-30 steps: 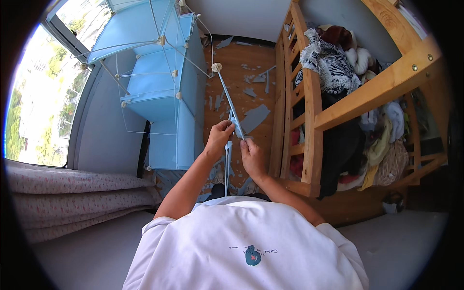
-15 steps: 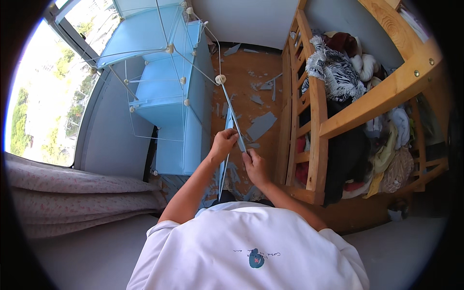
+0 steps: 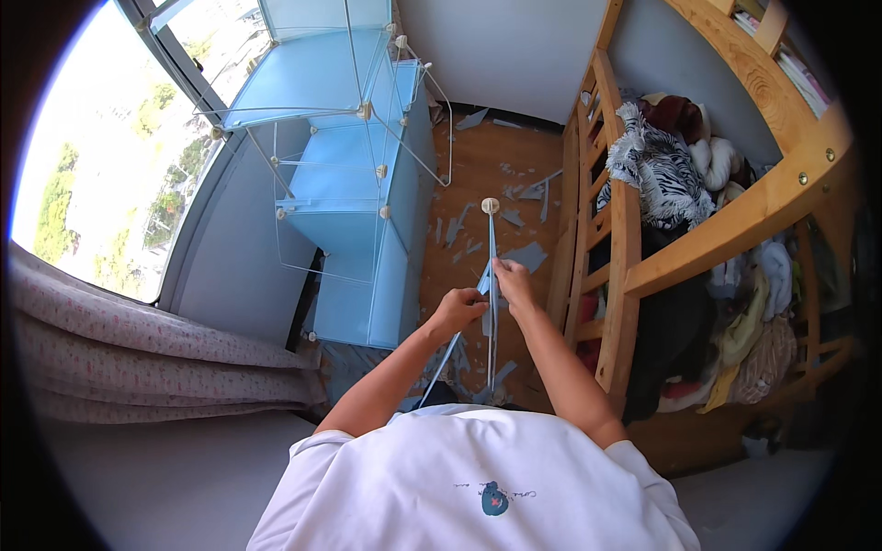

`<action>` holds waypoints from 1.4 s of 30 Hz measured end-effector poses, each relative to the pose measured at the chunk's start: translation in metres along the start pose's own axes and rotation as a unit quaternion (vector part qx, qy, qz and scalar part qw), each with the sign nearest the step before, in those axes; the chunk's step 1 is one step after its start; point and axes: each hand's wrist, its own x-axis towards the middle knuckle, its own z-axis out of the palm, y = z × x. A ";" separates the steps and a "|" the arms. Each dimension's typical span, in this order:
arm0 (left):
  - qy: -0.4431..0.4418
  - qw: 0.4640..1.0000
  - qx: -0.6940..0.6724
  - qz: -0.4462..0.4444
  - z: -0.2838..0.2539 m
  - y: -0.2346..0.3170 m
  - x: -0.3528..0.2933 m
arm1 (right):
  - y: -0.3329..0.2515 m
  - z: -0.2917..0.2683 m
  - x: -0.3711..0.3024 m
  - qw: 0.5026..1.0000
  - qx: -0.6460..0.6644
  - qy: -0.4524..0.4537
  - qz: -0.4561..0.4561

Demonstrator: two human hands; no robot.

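In front of my body I hold a thin wire-edged panel point(image 3: 493, 335), seen almost edge-on, with a round cream connector point(image 3: 491, 206) at its far end. My right hand point(image 3: 516, 283) is closed on its upper part. Just below and to the left, my left hand point(image 3: 459, 310) pinches a thin light blue sheet point(image 3: 483, 279), whose pale edge slants down toward my lap. Whether sheet and panel are joined cannot be made out. Left of my hands stands a cube rack point(image 3: 344, 170) of light blue panels, wires and cream connectors, its upper front open.
Torn grey-blue scraps point(image 3: 526, 257) litter the brown floor point(image 3: 478, 151). On the right, a wooden bed frame point(image 3: 627, 248) holds heaped clothes point(image 3: 744, 335) and a zebra-striped furry piece point(image 3: 654, 165). A curtain point(image 3: 165, 354) hangs below the bright window point(image 3: 101, 184) at left.
The connector end has swung away from the rack and now points straight ahead. My right hand has moved up the panel; my left hand sits lower. The whole view has shifted slightly.
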 end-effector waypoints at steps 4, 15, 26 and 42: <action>0.036 0.998 0.037 0.019 0.012 -0.019 0.002 | 0.006 0.013 0.002 0.978 -0.202 -0.015 -0.043; -0.069 0.962 -0.207 -0.162 0.016 -0.001 0.000 | 0.013 0.017 -0.012 0.958 -0.223 0.089 -0.155; -0.099 0.941 -0.288 -0.147 0.017 -0.014 0.008 | -0.035 0.013 -0.044 0.952 -0.199 0.093 -0.214; -0.051 0.912 -0.374 -0.162 0.015 0.007 0.018 | -0.061 -0.004 -0.047 0.939 -0.164 0.126 -0.276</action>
